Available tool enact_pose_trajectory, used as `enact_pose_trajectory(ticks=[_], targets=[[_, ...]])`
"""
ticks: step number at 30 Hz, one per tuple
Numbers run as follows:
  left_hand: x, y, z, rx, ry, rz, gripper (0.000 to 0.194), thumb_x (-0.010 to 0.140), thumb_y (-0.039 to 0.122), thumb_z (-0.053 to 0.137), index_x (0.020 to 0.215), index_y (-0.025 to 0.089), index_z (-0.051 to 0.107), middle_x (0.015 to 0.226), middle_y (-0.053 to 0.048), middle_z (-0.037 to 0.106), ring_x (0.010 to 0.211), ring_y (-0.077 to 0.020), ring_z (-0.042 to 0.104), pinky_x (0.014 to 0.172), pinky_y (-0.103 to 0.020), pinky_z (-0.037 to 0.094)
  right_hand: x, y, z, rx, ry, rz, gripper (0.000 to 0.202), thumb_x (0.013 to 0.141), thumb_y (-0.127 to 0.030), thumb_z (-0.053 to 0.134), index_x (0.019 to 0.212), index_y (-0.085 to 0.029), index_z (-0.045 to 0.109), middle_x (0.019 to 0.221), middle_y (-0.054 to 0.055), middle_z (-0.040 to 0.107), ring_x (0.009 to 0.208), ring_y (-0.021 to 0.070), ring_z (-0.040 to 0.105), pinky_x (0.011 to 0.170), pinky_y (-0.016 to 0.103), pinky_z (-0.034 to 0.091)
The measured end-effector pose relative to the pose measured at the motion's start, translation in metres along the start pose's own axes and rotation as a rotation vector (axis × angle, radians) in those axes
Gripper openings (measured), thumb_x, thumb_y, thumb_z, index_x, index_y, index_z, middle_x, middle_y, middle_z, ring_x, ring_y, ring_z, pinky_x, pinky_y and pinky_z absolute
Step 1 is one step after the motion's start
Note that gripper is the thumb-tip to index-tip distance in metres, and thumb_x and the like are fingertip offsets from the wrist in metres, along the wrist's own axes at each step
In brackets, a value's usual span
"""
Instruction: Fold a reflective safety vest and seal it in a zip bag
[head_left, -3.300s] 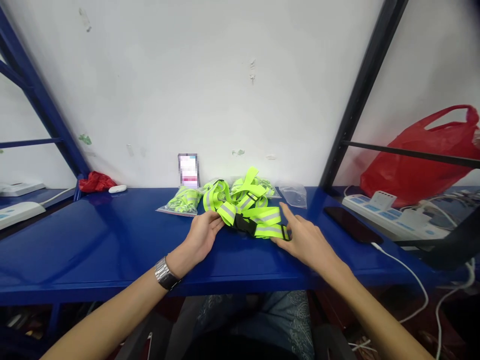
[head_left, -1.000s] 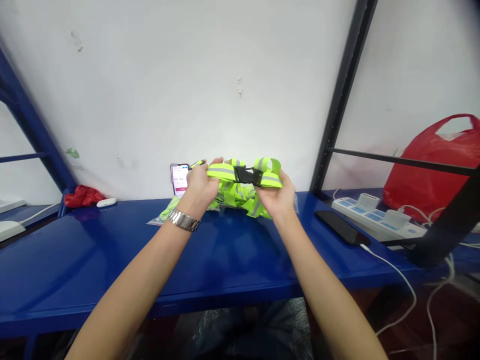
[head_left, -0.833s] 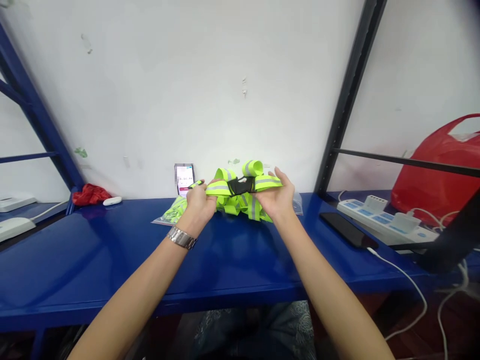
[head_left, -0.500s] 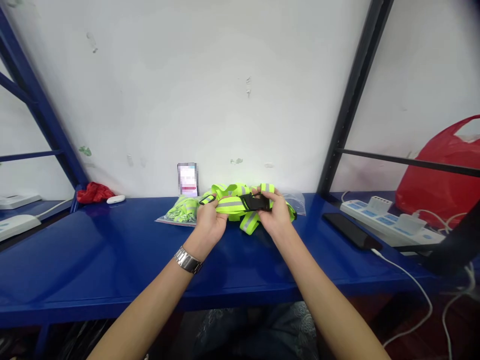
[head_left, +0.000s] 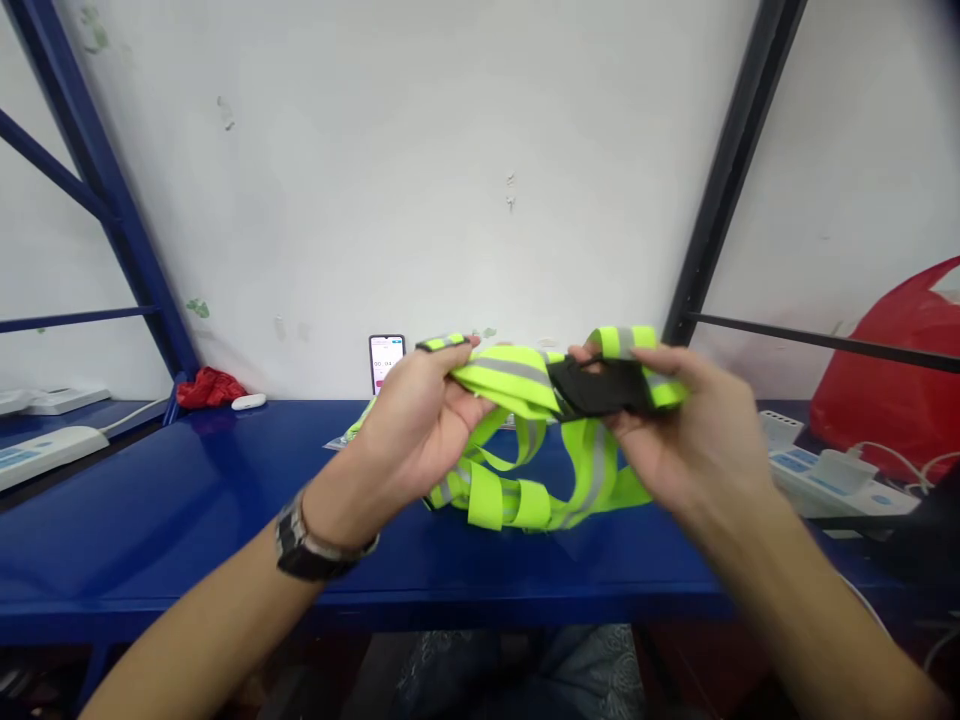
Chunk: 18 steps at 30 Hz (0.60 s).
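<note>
A bright yellow-green reflective strap (head_left: 517,372) with grey stripes is stretched between my two hands, above the blue table. My left hand (head_left: 412,420) grips the strap to the left of the black buckle (head_left: 600,388). On the buckle's right side, my right hand (head_left: 694,425) closes round the buckle and the strap; it is somewhat blurred. Loops of the same strap hang below the buckle, down towards the tabletop. Behind my left hand, a clear bag (head_left: 337,441) with more yellow-green material is mostly hidden.
An upright phone (head_left: 386,358) leans at the wall. Crumpled red plastic (head_left: 210,388) and a small white case (head_left: 248,401) lie at the back left of the blue table (head_left: 187,510). Power strips (head_left: 52,455) stand left and right. A red bag (head_left: 892,370) sits far right.
Both hands have lifted the strap up off the table and closer to me, also moving it right. Its loops now hang down. The view has shifted slightly.
</note>
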<state>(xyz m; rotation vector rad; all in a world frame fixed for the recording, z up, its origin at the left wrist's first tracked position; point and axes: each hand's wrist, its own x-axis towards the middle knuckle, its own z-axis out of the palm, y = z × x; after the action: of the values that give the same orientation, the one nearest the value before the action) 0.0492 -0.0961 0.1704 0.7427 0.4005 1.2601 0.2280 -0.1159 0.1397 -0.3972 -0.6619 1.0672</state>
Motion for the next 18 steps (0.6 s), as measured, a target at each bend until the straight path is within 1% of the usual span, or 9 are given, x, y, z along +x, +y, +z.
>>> enact_pose_trajectory(ticks=[3, 6, 7, 9, 10, 12, 14, 16, 18], targets=[[0.050, 0.009, 0.006, 0.057, -0.070, 0.037, 0.020, 0.090, 0.000, 0.041, 0.102, 0.009, 0.054, 0.095, -0.014, 0.062, 0.095, -0.0232, 0.067, 0.089, -0.041, 0.058, 0.055, -0.006, 0.008, 0.006, -0.059, 0.087, 0.021, 0.075, -0.004, 0.054, 0.089, -0.020, 0.052, 0.089, 0.008, 0.064, 0.088, 0.0246, 0.070, 0.068, 0.036, 0.064], [0.119, 0.016, 0.012, 0.235, 0.096, 0.045, 0.021, 0.084, -0.005, 0.042, 0.096, 0.010, 0.050, 0.097, -0.017, 0.060, 0.098, -0.0279, 0.066, 0.089, -0.050, 0.055, 0.121, -0.003, 0.028, -0.140, 0.162, 0.188, 0.029, 0.071, 0.001, 0.049, 0.093, -0.018, 0.050, 0.085, 0.008, 0.061, 0.079, 0.0244, 0.067, 0.058, 0.039, 0.062], [0.139, 0.020, 0.015, 0.285, 0.153, 0.089, 0.020, 0.083, -0.004, 0.045, 0.095, 0.012, 0.049, 0.098, -0.016, 0.060, 0.099, -0.0289, 0.065, 0.089, -0.053, 0.054, 0.139, -0.003, 0.036, -0.159, 0.175, 0.188, 0.029, 0.071, 0.001, 0.047, 0.093, -0.017, 0.050, 0.085, 0.009, 0.061, 0.078, 0.0239, 0.067, 0.057, 0.039, 0.062], [0.168, 0.029, 0.020, 0.277, 0.138, 0.150, 0.018, 0.083, -0.002, 0.046, 0.092, 0.014, 0.048, 0.098, -0.014, 0.060, 0.097, -0.0273, 0.066, 0.089, -0.052, 0.054, 0.166, -0.003, 0.052, -0.106, 0.130, 0.128, 0.025, 0.075, -0.002, 0.044, 0.094, -0.017, 0.051, 0.084, 0.008, 0.062, 0.077, 0.0211, 0.066, 0.057, 0.035, 0.061], [0.175, 0.033, 0.020, 0.241, 0.087, 0.190, 0.016, 0.084, -0.001, 0.046, 0.090, 0.014, 0.048, 0.097, -0.013, 0.061, 0.095, -0.0250, 0.066, 0.088, -0.049, 0.055, 0.173, -0.003, 0.057, -0.067, 0.078, 0.104, 0.022, 0.078, -0.004, 0.043, 0.093, -0.017, 0.051, 0.084, 0.008, 0.063, 0.077, 0.0197, 0.065, 0.059, 0.033, 0.061], [0.176, 0.034, 0.013, 0.163, -0.049, 0.250, 0.013, 0.087, 0.001, 0.045, 0.089, 0.014, 0.050, 0.094, -0.011, 0.062, 0.087, -0.0202, 0.067, 0.084, -0.040, 0.057, 0.174, 0.002, 0.057, -0.007, -0.038, 0.084, 0.017, 0.082, -0.010, 0.043, 0.094, -0.017, 0.054, 0.086, 0.009, 0.066, 0.080, 0.0180, 0.066, 0.061, 0.029, 0.060], [0.161, 0.023, -0.008, 0.167, -0.125, 0.227, 0.011, 0.088, 0.004, 0.047, 0.092, 0.012, 0.053, 0.095, -0.011, 0.063, 0.084, -0.0181, 0.066, 0.079, -0.034, 0.058, 0.160, 0.014, 0.040, 0.010, -0.122, 0.111, 0.015, 0.080, -0.013, 0.049, 0.093, -0.016, 0.056, 0.089, 0.010, 0.069, 0.082, 0.0183, 0.067, 0.063, 0.027, 0.059], [0.136, 0.001, -0.039, 0.210, -0.081, 0.165, 0.016, 0.088, 0.003, 0.048, 0.098, 0.013, 0.056, 0.098, -0.013, 0.065, 0.083, -0.0189, 0.067, 0.074, -0.032, 0.058, 0.135, 0.034, 0.008, 0.003, -0.145, 0.165, 0.021, 0.072, -0.010, 0.055, 0.092, -0.016, 0.058, 0.088, 0.008, 0.071, 0.078, 0.0183, 0.067, 0.065, 0.028, 0.060], [0.105, -0.025, -0.074, 0.254, -0.055, 0.035, 0.021, 0.086, 0.005, 0.051, 0.104, 0.015, 0.056, 0.102, -0.013, 0.066, 0.081, -0.0210, 0.069, 0.068, -0.033, 0.058, 0.105, 0.057, -0.028, -0.023, -0.063, 0.259, 0.025, 0.066, -0.008, 0.062, 0.090, -0.017, 0.060, 0.086, 0.007, 0.073, 0.074, 0.0174, 0.069, 0.069, 0.027, 0.061]])
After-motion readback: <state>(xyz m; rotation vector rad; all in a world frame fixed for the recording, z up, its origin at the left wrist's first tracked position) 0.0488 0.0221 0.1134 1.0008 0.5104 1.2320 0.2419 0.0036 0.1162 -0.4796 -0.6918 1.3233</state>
